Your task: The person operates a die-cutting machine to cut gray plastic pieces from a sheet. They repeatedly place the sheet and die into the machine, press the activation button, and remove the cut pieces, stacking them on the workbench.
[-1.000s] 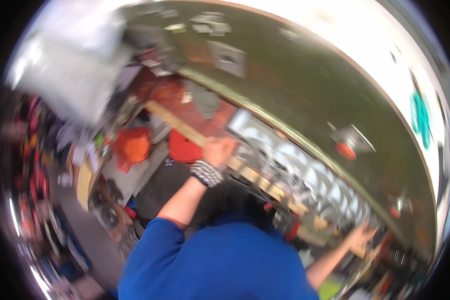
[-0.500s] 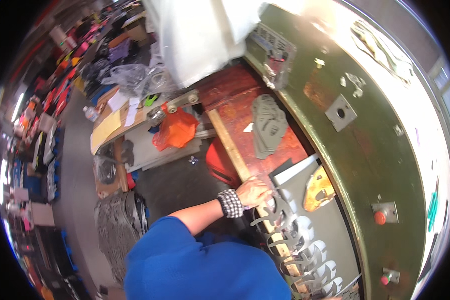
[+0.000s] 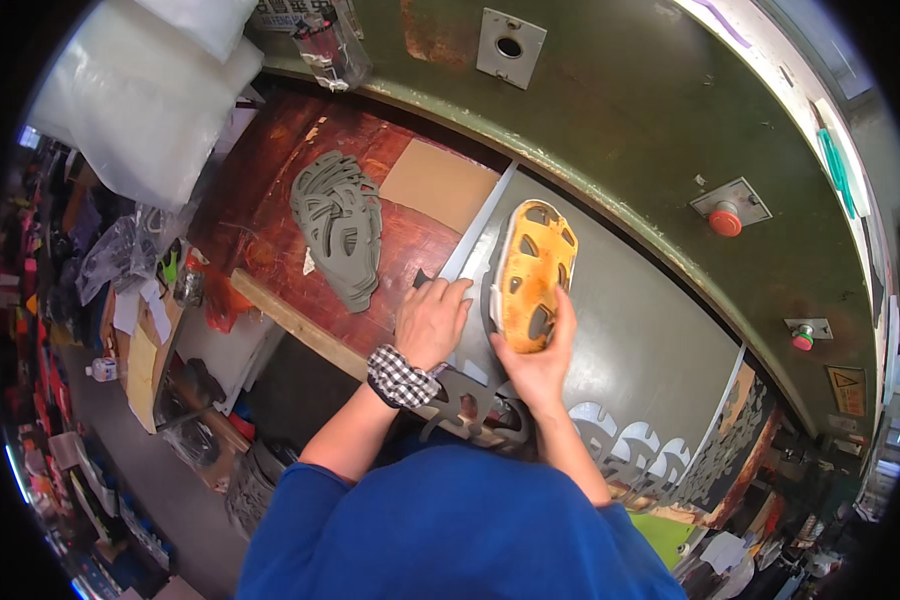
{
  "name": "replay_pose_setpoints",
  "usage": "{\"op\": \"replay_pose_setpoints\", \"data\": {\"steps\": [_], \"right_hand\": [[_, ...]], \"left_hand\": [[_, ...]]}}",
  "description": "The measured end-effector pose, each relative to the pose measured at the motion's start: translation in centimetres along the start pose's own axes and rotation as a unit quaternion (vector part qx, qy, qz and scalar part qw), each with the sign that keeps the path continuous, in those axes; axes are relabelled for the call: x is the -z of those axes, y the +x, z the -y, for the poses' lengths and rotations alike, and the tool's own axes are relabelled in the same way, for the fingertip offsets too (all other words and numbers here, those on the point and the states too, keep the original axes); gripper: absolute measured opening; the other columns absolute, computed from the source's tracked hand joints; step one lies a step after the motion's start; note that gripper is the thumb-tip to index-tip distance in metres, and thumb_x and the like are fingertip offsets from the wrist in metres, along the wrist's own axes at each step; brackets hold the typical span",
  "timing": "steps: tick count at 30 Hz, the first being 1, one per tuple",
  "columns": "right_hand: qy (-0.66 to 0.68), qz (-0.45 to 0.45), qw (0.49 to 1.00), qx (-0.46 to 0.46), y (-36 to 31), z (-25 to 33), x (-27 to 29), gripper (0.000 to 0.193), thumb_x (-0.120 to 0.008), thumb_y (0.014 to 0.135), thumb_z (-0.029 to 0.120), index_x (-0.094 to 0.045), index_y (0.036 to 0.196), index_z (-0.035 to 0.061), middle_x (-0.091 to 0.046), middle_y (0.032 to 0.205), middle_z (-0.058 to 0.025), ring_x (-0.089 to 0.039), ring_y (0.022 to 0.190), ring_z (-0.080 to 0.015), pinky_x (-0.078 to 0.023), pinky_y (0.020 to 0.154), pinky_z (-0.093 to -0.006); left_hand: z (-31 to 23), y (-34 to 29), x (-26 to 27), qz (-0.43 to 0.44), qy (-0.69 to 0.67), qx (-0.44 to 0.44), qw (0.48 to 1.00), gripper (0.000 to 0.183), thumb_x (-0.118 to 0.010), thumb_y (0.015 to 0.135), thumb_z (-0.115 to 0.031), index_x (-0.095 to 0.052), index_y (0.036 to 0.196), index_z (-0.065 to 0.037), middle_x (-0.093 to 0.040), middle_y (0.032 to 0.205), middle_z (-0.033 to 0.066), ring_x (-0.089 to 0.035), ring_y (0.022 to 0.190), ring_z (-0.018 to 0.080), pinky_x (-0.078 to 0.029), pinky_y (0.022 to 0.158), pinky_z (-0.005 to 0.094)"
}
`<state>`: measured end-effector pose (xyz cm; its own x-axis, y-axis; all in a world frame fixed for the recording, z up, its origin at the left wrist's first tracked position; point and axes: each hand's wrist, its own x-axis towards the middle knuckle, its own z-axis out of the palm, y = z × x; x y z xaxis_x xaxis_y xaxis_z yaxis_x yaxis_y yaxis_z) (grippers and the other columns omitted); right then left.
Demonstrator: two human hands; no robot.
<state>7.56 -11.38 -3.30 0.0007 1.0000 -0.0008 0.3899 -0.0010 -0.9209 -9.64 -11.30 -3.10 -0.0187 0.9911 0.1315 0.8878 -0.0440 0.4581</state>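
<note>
The right hand [image 3: 542, 362] grips the near end of the yellow cutting die [image 3: 534, 275], an oval, sole-shaped frame with cut-out openings. The fingers [image 3: 566, 318] curl around its right edge and the palm sits under its near tip, so the hand is closed on the die. The die extends away from the fingertips and lies flat on the grey sheet [image 3: 630, 350].

The left hand [image 3: 431, 322] rests palm down just left of the die, fingers spread and extended, holding nothing. Its fingertips touch the left edge of the grey sheet where that edge meets the red-brown work surface [image 3: 280, 190]. A checked cuff [image 3: 400, 376] wraps the left wrist.

Beyond and to the left of the left fingertips lies a stack of grey cut sole pieces [image 3: 341, 226], well apart from the hand. A tan cardboard piece [image 3: 438, 184] lies beyond the fingertips. Near the right wrist, the sheet shows sole-shaped cut-outs [image 3: 610, 440]. A green machine housing [image 3: 630, 110] with a red button [image 3: 725, 220] curves beyond the die.
</note>
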Motion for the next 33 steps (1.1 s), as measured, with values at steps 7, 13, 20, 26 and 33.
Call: {"op": "replay_pose_setpoints", "data": {"steps": [7, 13, 20, 26, 33], "right_hand": [[0.281, 0.023, 0.959, -0.011, 0.9, -0.7, 2.8, 0.101, -0.077, 0.064, -0.006, -0.021, 0.147, 0.005, -0.047, 0.132, -0.0179, -0.05, 0.12, -0.0251, -0.043, 0.1, -0.035], [0.519, -0.056, 0.851, -0.051, -0.1, -0.8, 8.3, 0.089, -0.071, 0.072, -0.003, -0.023, 0.146, 0.0081, -0.053, 0.124, -0.0206, -0.056, 0.112, -0.0253, -0.048, 0.09, -0.0301], [0.419, -0.123, 0.899, -0.043, -4.3, -3.0, 11.6, 0.089, -0.075, 0.069, 0.0, -0.024, 0.143, 0.0061, -0.052, 0.124, -0.024, -0.055, 0.113, -0.0266, -0.045, 0.095, -0.0357], [0.26, -0.191, 0.946, 0.019, -4.4, -2.9, 13.4, 0.073, -0.072, 0.072, -0.002, -0.035, 0.133, 0.0046, -0.05, 0.124, -0.0151, -0.053, 0.111, -0.0232, -0.042, 0.098, -0.0344], [-0.026, -0.082, 0.995, 0.042, -1.2, -2.5, 10.9, 0.077, -0.081, 0.062, 0.006, -0.041, 0.128, 0.0023, -0.037, 0.133, -0.0226, -0.038, 0.126, -0.037, -0.034, 0.106, -0.0439]], "left_hand": [[-2.7, 4.8, -2.9, -0.074, -0.186, 0.01, 0.98, 0.021, -0.052, 0.094, -0.021, -0.059, 0.09, -0.002, -0.061, 0.072, 0.0157, -0.06, 0.07, 0.037, -0.047, 0.063, 0.0448], [-0.9, 4.5, -4.1, -0.106, -0.025, -0.031, 0.994, 0.02, -0.059, 0.089, -0.017, -0.055, 0.076, -0.003, -0.061, 0.073, 0.0161, -0.06, 0.069, 0.0349, -0.049, 0.062, 0.0439], [-0.1, 4.6, -4.7, -0.09, -0.015, -0.048, 0.995, 0.018, -0.06, 0.088, -0.017, -0.055, 0.077, -0.003, -0.06, 0.072, 0.0164, -0.061, 0.068, 0.035, -0.05, 0.063, 0.0435], [-0.4, 5.1, -4.7, -0.063, -0.029, -0.042, 0.997, 0.019, -0.058, 0.091, -0.018, -0.055, 0.08, -0.002, -0.06, 0.073, 0.018, -0.06, 0.069, 0.0367, -0.049, 0.063, 0.0455], [-3.7, 6.1, -1.8, -0.045, -0.095, 0.025, 0.994, 0.016, -0.057, 0.092, -0.017, -0.057, 0.091, -0.001, -0.061, 0.074, 0.0182, -0.061, 0.072, 0.038, -0.047, 0.062, 0.045]]}}
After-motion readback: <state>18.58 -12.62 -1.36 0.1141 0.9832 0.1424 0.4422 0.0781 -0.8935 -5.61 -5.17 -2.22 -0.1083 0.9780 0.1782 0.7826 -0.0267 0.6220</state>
